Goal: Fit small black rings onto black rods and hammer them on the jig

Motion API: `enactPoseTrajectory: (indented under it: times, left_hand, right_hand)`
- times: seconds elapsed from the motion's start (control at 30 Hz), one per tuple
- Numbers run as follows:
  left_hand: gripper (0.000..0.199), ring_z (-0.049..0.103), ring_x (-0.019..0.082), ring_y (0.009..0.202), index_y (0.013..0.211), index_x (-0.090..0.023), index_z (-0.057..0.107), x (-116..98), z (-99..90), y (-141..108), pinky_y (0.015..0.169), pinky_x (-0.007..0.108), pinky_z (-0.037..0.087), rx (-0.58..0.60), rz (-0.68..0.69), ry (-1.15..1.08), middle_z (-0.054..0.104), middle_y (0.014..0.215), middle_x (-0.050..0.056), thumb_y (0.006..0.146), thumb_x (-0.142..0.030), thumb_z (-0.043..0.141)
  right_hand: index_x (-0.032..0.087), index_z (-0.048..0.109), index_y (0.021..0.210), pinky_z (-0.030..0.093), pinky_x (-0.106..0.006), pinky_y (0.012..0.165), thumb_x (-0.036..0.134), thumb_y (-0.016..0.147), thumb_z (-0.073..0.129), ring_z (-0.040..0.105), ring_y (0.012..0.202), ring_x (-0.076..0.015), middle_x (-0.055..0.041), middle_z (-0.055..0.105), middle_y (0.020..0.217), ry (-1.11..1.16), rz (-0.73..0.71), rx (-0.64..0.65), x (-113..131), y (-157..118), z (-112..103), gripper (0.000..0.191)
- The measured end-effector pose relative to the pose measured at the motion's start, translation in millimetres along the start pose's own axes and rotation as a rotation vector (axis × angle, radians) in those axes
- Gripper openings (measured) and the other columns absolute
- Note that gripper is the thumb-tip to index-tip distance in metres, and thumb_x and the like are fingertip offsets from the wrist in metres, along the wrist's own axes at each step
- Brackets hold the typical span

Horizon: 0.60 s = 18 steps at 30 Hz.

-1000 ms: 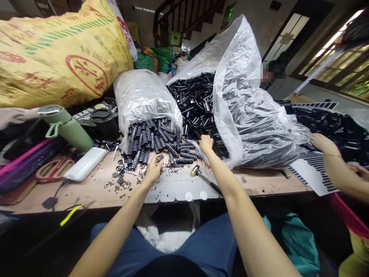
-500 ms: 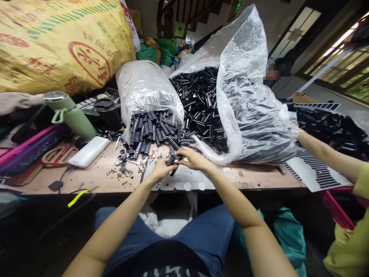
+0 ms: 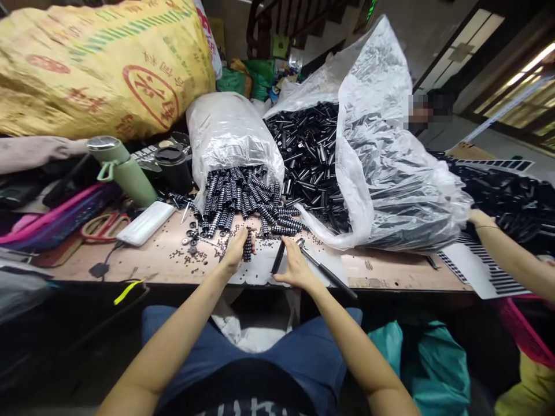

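My left hand [image 3: 236,249] is closed around a black cylinder with rows of pale dots [image 3: 247,247], held upright over the table's front part. To its right, my right hand [image 3: 295,267] has its fingers and thumb spread. A plain black tube [image 3: 278,258] lies slanted beside its fingertips; whether they touch it I cannot tell. A hammer [image 3: 327,270] with a dark handle rests just right of my right hand, its handle end at the table edge. Behind my hands, many dotted cylinders [image 3: 225,199] spill from a clear plastic bag [image 3: 232,124].
A large plastic bag [image 3: 384,167] of plain black tubes stands at centre right. Tiny beads [image 3: 186,258], red scissors [image 3: 104,227], a white power bank [image 3: 146,223] and a green bottle [image 3: 130,176] are on the left. Another person's arm [image 3: 511,248] reaches in from the right.
My hands have moved apart, the left keeping a dotted cylinder and the right now spread. The hammer and the plain tube now show on the table. The view has shifted slightly.
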<state>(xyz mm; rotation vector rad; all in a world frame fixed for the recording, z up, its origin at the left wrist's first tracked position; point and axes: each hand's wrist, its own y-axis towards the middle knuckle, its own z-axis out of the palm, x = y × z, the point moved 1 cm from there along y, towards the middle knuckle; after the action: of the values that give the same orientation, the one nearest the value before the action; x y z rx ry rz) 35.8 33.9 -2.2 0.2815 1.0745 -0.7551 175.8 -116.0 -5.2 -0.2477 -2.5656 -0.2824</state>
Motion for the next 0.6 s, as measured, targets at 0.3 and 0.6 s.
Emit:
enactPoseTrajectory:
  times: [0.3, 0.6]
  left_hand:
    - [0.055, 0.038, 0.004, 0.035, 0.118, -0.016, 0.054, -18.6, 2.2, -4.9, 0.029, 0.015, 0.025, -0.014, 0.009, -0.08, 0.049, 0.059, -0.007, 0.076, -0.05, 0.066]
    - [0.049, 0.047, 0.008, 0.037, 0.115, -0.014, 0.061, -28.8, 5.9, -29.1, 0.032, 0.017, 0.034, -0.119, -0.049, -0.027, 0.056, 0.057, -0.003, 0.077, -0.045, 0.063]
  right_hand:
    - [0.019, 0.009, 0.147, 0.027, -0.052, 0.114, 0.022, 0.058, 0.076, 0.022, 0.141, -0.0333, -0.0192, 0.024, 0.148, 0.152, -0.085, -0.008, 18.6, -7.3, 1.8, 0.112]
    - [0.022, 0.006, 0.149, 0.025, -0.047, 0.117, 0.021, 0.058, 0.076, 0.021, 0.142, -0.0297, -0.0137, 0.022, 0.151, 0.274, -0.382, -0.061, 78.4, 23.9, -9.7, 0.115]
